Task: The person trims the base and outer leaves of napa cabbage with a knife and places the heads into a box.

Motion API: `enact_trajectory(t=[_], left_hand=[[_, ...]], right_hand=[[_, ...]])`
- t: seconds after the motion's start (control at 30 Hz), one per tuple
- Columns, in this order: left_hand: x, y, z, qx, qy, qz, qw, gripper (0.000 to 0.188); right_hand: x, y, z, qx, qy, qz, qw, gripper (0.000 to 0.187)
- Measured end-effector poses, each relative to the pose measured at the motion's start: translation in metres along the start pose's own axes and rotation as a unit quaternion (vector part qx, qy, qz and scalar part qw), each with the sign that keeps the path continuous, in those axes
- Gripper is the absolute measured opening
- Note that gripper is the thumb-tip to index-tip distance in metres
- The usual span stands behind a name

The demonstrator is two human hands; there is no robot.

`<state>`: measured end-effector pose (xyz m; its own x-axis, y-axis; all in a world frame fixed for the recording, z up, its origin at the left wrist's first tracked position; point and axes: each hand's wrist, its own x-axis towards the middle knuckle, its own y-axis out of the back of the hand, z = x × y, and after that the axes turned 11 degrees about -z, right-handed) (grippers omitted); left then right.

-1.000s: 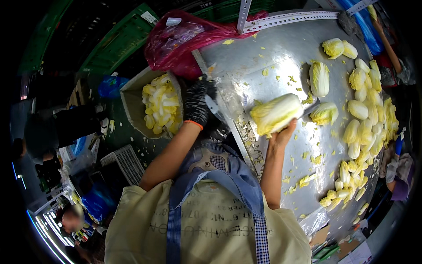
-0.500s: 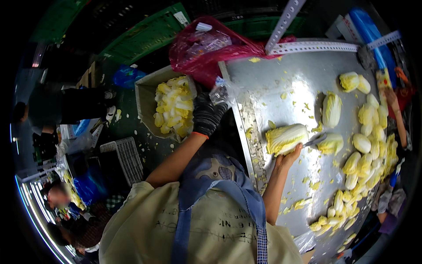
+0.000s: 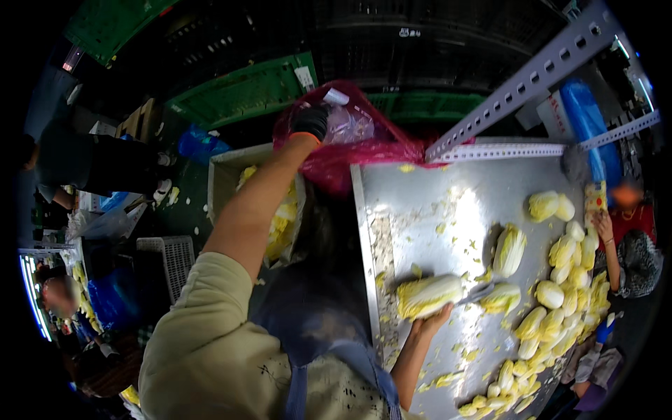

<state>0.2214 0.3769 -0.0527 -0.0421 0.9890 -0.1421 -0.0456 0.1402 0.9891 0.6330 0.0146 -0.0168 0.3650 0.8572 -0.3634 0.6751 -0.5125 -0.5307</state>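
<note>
My left hand [image 3: 309,123], in a black glove with an orange cuff, reaches into the opening of a magenta plastic bag [image 3: 329,150]. Its fingers are hidden, and crumpled clear plastic [image 3: 350,124] lies beside it in the bag. On the metal table, my bare right hand [image 3: 432,320] is closed around a knife [image 3: 476,292] whose blade points right. That hand rests against the near side of a large napa cabbage [image 3: 428,294]. The blade's far end is by a smaller cabbage [image 3: 502,299], and another cabbage [image 3: 509,250] lies beyond.
A bin [image 3: 231,168] of yellow leaves stands left of the table, partly behind my left arm. A perforated metal post [image 3: 525,80] rises at the table's far edge. Several cabbages [image 3: 549,294] are heaped on the right, where a co-worker's hand [image 3: 603,227] shows. Leaf scraps litter the metal tabletop [image 3: 413,231].
My left hand has moved from beside the leaf bin, where it held clear plastic, up and away into the magenta bag. My right hand stays at the cabbage with the knife. The view has shifted.
</note>
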Motion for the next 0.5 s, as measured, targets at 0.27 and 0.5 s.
enact_trajectory(t=[0.27, 0.5], left_hand=[[0.056, -0.106, 0.07, 0.005, -0.139, -0.113, 0.984, 0.026], [0.053, -0.056, 0.053, -0.013, -0.137, -0.136, 0.981, 0.027]], right_hand=[[-0.01, 0.011, 0.004, -0.07, 0.019, -0.016, 0.997, 0.052], [-0.017, -0.04, -0.002, -0.036, 0.009, 0.041, 0.998, 0.067]])
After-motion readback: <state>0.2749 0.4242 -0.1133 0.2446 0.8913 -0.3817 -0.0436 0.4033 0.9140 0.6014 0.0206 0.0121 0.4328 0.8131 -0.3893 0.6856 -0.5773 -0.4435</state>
